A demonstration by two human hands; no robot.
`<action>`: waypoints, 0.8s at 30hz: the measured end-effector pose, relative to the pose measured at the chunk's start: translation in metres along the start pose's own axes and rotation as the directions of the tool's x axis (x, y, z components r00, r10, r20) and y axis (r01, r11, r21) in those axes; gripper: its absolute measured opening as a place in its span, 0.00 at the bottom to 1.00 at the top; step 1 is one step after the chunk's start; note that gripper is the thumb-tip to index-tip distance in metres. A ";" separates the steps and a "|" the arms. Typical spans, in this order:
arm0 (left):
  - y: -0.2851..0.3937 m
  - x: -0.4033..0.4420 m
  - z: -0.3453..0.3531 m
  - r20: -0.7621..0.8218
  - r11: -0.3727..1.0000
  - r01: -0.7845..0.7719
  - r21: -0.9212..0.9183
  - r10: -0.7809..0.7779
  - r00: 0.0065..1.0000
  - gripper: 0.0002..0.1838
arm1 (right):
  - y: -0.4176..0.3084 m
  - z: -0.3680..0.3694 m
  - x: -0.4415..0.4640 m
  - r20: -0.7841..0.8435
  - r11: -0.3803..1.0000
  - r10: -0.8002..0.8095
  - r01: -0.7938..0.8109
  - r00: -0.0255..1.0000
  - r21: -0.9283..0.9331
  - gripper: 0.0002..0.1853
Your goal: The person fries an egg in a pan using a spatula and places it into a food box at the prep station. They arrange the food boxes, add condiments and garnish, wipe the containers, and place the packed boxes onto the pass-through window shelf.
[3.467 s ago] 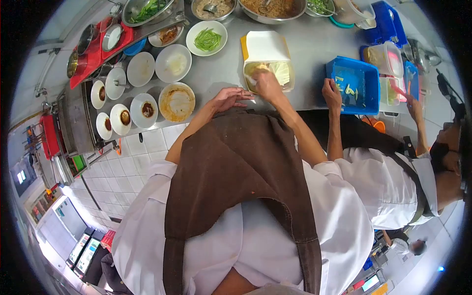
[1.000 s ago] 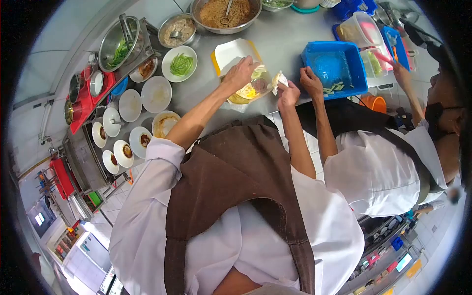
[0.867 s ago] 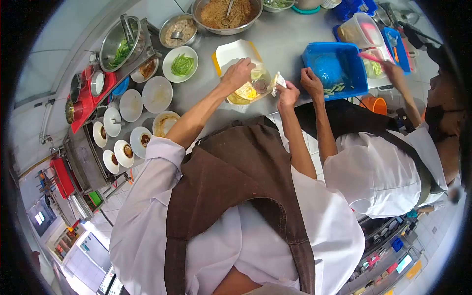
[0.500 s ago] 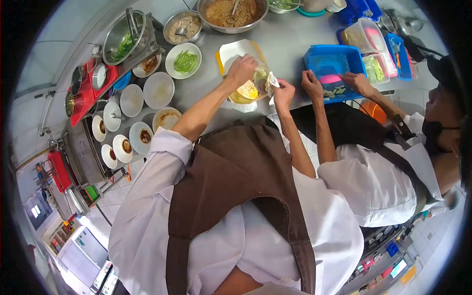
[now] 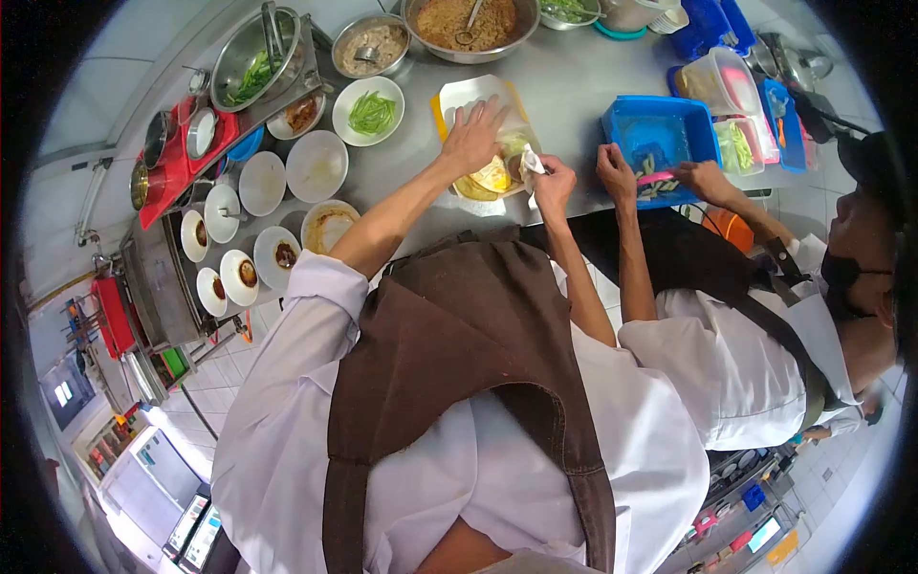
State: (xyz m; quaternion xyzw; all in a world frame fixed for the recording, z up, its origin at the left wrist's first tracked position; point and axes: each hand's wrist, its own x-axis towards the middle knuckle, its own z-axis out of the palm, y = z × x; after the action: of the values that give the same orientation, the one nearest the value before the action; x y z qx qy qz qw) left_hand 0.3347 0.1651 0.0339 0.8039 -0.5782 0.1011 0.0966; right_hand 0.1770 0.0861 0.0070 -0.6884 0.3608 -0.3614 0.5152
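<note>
A yellow and white paper food box (image 5: 522,110) lies unfolded on the steel counter in front of me. Inside it I see a fried egg (image 5: 491,175) and some pale green vegetable, partly covered by my hands. My left hand (image 5: 473,143) rests on the box's inner side with its fingers spread, holding nothing. At the box's right edge, my right hand (image 5: 555,188) pinches a crumpled white tissue or cloth (image 5: 530,165) beside the food.
Left of the box stand a bowl of green beans (image 5: 371,113) and several used bowls (image 5: 316,165). Behind are a pan of brown minced food (image 5: 478,27) and a bowl with a spoon (image 5: 369,50). On my right, a co-worker's hands (image 5: 708,182) work over a blue tub (image 5: 674,124).
My left hand has gone from bent fingers to spread, flat ones on the box. My right hand keeps the white piece at the edge. The co-worker's pink item has moved lower in the tub.
</note>
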 end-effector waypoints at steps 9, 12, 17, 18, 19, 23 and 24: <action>-0.018 -0.001 -0.003 -0.092 0.872 -0.175 -0.456 0.149 0.984 0.12 | -0.006 0.012 -0.009 0.078 0.963 -0.242 0.249 0.967 -0.099 0.11; -0.027 0.001 0.006 -0.083 0.898 -0.109 -0.425 0.081 0.993 0.07 | -0.015 0.023 -0.014 0.396 0.697 -0.575 0.682 0.716 -0.221 0.08; -0.027 0.005 0.010 -0.021 0.921 -0.095 -0.377 0.095 0.995 0.07 | -0.002 0.053 -0.019 0.603 0.640 -0.445 0.706 0.662 -0.303 0.05; -0.027 0.007 0.009 0.019 0.940 -0.069 -0.335 0.080 0.997 0.07 | -0.006 0.053 -0.017 0.608 0.641 -0.412 0.691 0.678 -0.335 0.05; -0.028 0.009 0.008 0.018 0.941 -0.068 -0.333 0.079 0.997 0.07 | -0.009 0.054 -0.015 0.613 0.640 -0.381 0.676 0.692 -0.366 0.06; -0.034 0.014 0.006 0.054 0.836 0.002 -0.549 0.033 0.998 0.13 | -0.006 0.049 -0.014 0.630 0.641 -0.383 0.685 0.676 -0.346 0.05; -0.035 0.015 0.005 0.095 0.794 0.038 -0.607 0.025 0.995 0.17 | -0.003 0.049 -0.015 0.661 0.625 -0.376 0.704 0.650 -0.337 0.05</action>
State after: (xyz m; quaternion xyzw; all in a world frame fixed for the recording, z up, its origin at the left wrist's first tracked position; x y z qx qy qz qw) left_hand 0.3733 0.1612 0.0320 0.7362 -0.5815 -0.1296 0.3212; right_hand 0.2123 0.1218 -0.0020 -0.9572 0.0585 -0.1750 0.2230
